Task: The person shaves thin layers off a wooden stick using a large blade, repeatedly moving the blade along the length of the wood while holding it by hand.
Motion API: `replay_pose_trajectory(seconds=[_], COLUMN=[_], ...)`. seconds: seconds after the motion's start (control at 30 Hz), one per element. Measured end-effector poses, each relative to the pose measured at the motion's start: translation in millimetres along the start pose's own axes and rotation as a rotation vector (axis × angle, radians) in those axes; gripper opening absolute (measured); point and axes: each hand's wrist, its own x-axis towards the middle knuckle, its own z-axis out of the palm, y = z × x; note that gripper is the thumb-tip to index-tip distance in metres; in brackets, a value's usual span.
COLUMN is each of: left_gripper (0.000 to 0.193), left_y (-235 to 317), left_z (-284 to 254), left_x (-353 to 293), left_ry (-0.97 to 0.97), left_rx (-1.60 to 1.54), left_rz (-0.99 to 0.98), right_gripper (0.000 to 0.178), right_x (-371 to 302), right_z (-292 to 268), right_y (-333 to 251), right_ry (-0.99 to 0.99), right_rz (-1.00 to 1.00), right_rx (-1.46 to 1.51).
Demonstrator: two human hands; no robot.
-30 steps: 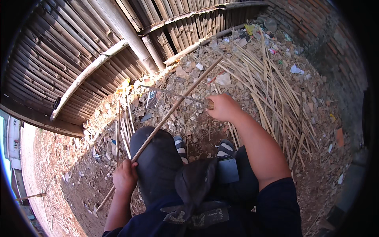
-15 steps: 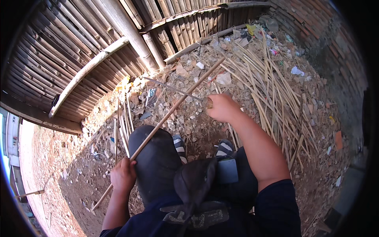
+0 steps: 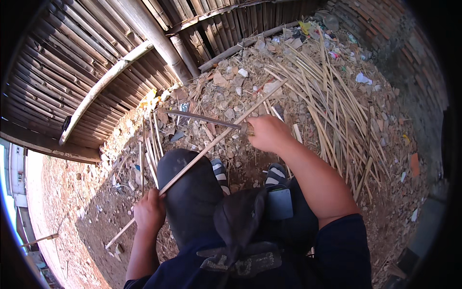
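My left hand (image 3: pixel 149 210) is closed round a long, thin bamboo strip (image 3: pixel 207 151), beside my left knee. The strip slants across that knee, its far end up to the right over the rubble and its near end low behind the hand. In my right hand (image 3: pixel 269 133) is the handle of a knife (image 3: pixel 202 117). Its long, dark blade points left and crosses the strip close to the handle; whether the edge touches it I cannot tell.
A large heap of split bamboo strips (image 3: pixel 332 111) lies at the right, with a few more strips (image 3: pixel 153 144) left of my knee. Stones and litter cover the ground. A bamboo wall (image 3: pixel 110 72) stands ahead, a brick wall (image 3: pixel 375 29) at the right. A phone (image 3: pixel 279 204) rests on my right thigh.
My right hand and the knife have come slightly nearer and left, the blade lying flatter across the view. The strip's far end has shifted right and nearer, and its upper face looks paler.
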Motion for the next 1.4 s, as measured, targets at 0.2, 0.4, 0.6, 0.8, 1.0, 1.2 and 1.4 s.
replay_pose_trajectory(seconds=[0.2,0.4,0.6,0.8,1.0,1.2,1.4], left_gripper=[0.026,0.035,0.037,0.037,0.037,0.040,0.039], left_y=[7.8,-6.6,3.5,2.2,-1.4,5.7,3.0], left_z=[-8.6,8.6,8.8,12.9,11.9,8.0,2.1], left_x=[7.8,2.1,6.5,-0.5,2.7,7.2,5.7], left_ry=[-0.092,-0.086,-0.022,-0.021,-0.012,-0.005,-0.089], left_rx=[-0.057,-0.212,-0.193,-0.162,-0.125,-0.167,-0.094], left_rz=[-0.032,-0.019,-0.010,-0.045,-0.011,-0.035,-0.053], right_gripper=[0.031,0.034,0.032,0.030,0.030,0.031,0.033], right_x=[0.1,-5.3,3.1,6.2,4.4,20.5,9.6], right_z=[0.3,-3.6,7.0,7.7,1.1,12.7,8.9], right_y=[11.3,-2.8,5.8,6.0,10.1,32.0,23.8], right_ry=[0.109,0.070,0.136,0.079,0.155,0.179,0.193], right_rz=[0.015,-0.101,-0.051,-0.053,-0.005,0.067,0.034], right_rx=[0.007,-0.037,0.046,0.030,-0.015,0.065,0.031])
